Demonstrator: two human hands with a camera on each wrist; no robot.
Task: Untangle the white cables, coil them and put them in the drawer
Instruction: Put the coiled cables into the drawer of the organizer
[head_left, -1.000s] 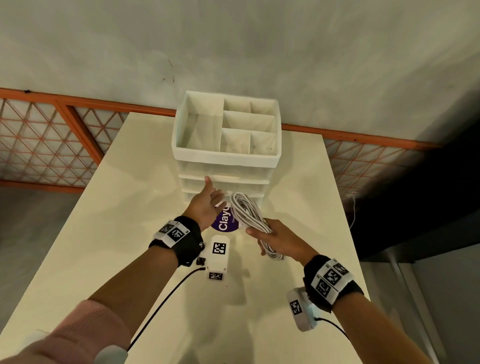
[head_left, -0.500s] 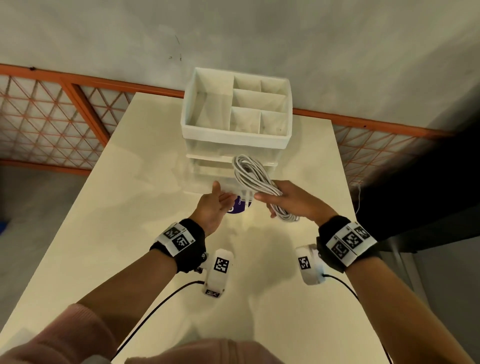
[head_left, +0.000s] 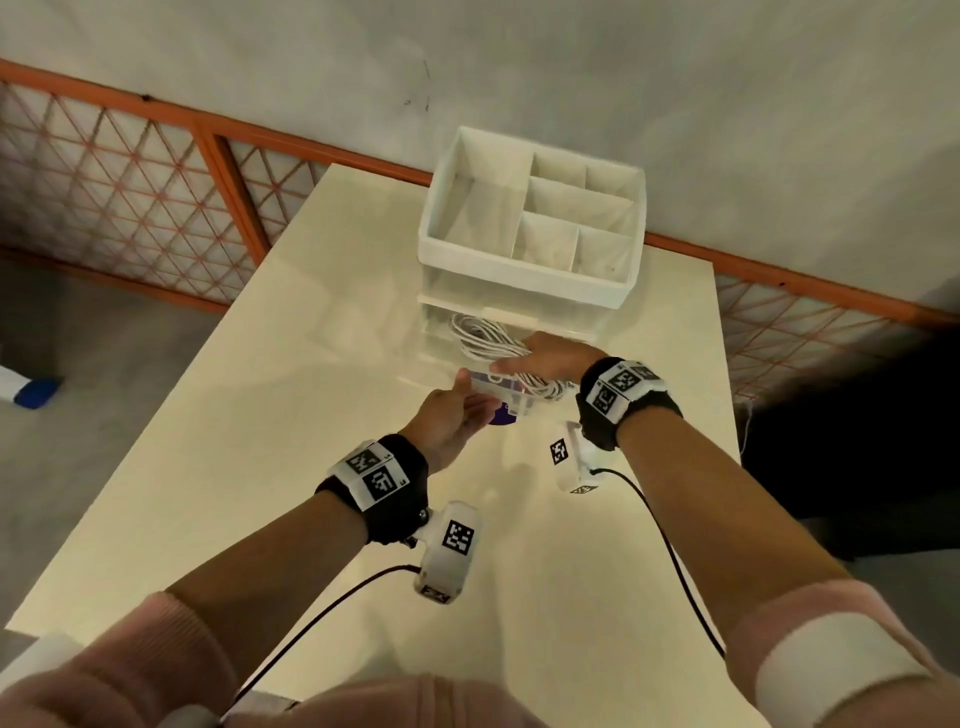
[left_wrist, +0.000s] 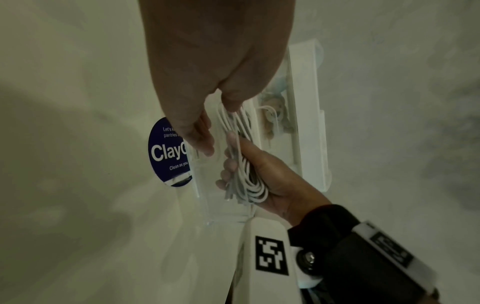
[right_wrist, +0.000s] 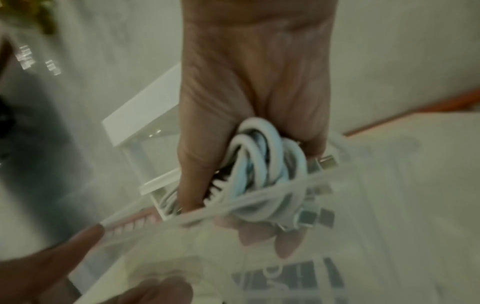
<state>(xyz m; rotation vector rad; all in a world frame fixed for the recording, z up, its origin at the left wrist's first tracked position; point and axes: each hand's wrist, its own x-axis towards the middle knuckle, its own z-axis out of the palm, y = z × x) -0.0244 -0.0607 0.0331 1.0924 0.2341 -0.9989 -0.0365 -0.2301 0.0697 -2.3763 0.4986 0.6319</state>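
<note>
A white desk organiser (head_left: 524, 270) stands at the table's far end, its clear lower drawer (head_left: 511, 402) pulled out toward me. My left hand (head_left: 467, 395) pinches the drawer's front lip, thumb on top. My right hand (head_left: 519, 364) grips a coiled bundle of white cables (head_left: 483, 338) and holds it low over the open drawer. In the left wrist view the right hand (left_wrist: 249, 170) holds the coil (left_wrist: 241, 164) inside the drawer's outline. The right wrist view shows the coil (right_wrist: 262, 164) in my fist, metal plugs by my fingers, behind the drawer's clear wall (right_wrist: 207, 207).
A round blue sticker (left_wrist: 166, 152) lies on the cream table (head_left: 311, 415) under the drawer's front. The organiser's top tray has several empty compartments. An orange lattice fence (head_left: 130, 182) runs behind the table. A blue and white object (head_left: 31, 389) lies on the floor at left.
My left hand took the drawer's front and pulled it out. My right hand carried the coil forward and lowered it from above the table to the open drawer.
</note>
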